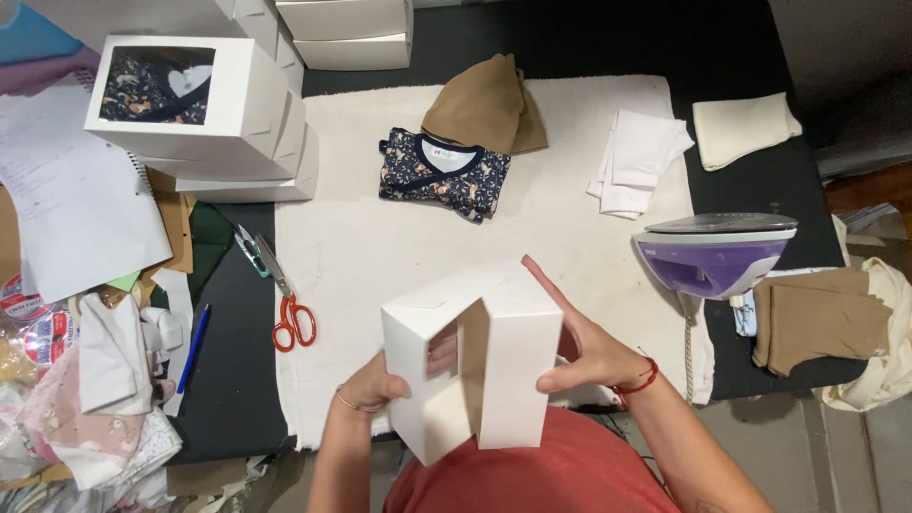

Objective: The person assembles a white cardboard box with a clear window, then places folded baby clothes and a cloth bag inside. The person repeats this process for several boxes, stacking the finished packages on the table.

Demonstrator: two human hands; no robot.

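Note:
A white cardboard box (pixel 508 370) with a window opening is held in front of me, above the near edge of a white cloth (pixel 380 247). My left hand (pixel 372 385) grips its lower left side, with fingers showing through the window. My right hand (pixel 589 347) presses flat against the box's right side, fingers pointing up. A folded dark patterned garment (pixel 444 174) lies on the cloth farther back, next to a folded brown garment (pixel 486 106).
A purple and white iron (pixel 712 252) stands at the right. Red-handled scissors (pixel 285 299) and small snips (pixel 250 252) lie at the left. White boxes (pixel 190 104) are stacked at the back left, one with a patterned garment inside. Folded white cloths (pixel 641 157) lie nearby.

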